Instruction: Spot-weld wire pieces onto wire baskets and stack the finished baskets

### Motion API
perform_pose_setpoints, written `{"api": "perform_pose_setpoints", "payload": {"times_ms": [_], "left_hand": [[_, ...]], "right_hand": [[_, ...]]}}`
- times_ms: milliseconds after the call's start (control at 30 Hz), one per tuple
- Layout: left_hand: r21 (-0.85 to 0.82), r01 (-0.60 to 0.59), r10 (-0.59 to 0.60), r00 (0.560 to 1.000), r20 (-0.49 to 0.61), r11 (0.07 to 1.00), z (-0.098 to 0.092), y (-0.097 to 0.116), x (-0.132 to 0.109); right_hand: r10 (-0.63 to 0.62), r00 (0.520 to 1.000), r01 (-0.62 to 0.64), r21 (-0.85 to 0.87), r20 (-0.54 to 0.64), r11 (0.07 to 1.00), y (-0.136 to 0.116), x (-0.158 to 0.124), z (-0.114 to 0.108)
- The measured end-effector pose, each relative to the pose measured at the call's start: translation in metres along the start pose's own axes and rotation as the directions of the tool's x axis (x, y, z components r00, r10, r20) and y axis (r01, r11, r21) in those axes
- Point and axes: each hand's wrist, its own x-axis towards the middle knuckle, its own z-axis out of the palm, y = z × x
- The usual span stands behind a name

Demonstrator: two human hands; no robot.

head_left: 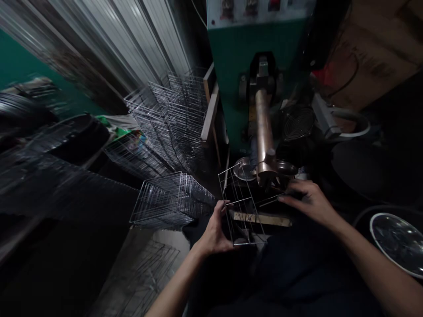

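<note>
My left hand (216, 231) grips the left edge of a small wire rack (243, 200), an upright rectangular grid of thin metal rods. To its right, my right hand (309, 200) pinches a thin metal rod (271, 200), whose free end points left toward the rack. A gap shows between the rod's tip and the rack. Just above both hands is the copper-coloured arm (264, 127) of a green machine (226, 66). Under the arm's end sits a round metal dish (244, 169).
Stacked wire racks (175, 196) stand close to my left hand, with taller stacks (168, 114) behind. A wooden strip (262, 219) lies below the machine arm. At right are a clear round lid-like object (398, 242) and a fan grille (299, 122). Corrugated metal (132, 39) rises at upper left.
</note>
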Motion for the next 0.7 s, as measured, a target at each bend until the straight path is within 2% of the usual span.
{"api": "perform_pose_setpoints", "payload": {"times_ms": [167,300,467,700], "left_hand": [[0.063,-0.01,0.009,1.0,0.017,0.998,0.002,-0.008,0.011],[0.059,-0.023,0.023,1.0,-0.001,0.998,0.004,-0.014,0.018],[-0.022,-0.011,0.011,1.0,-0.021,1.0,0.007,-0.013,0.025],[-0.024,-0.001,0.0,1.0,-0.018,1.0,0.008,-0.014,0.026]], "right_hand": [[-0.046,0.999,0.046,-0.004,-0.006,0.999,0.009,0.01,0.003],[-0.085,0.996,0.085,-0.096,0.0,0.992,0.017,0.016,0.004],[-0.074,0.997,0.074,-0.116,0.001,0.991,0.028,0.018,0.005],[-0.048,0.998,0.045,-0.106,-0.028,0.993,0.029,0.018,0.001]]}}
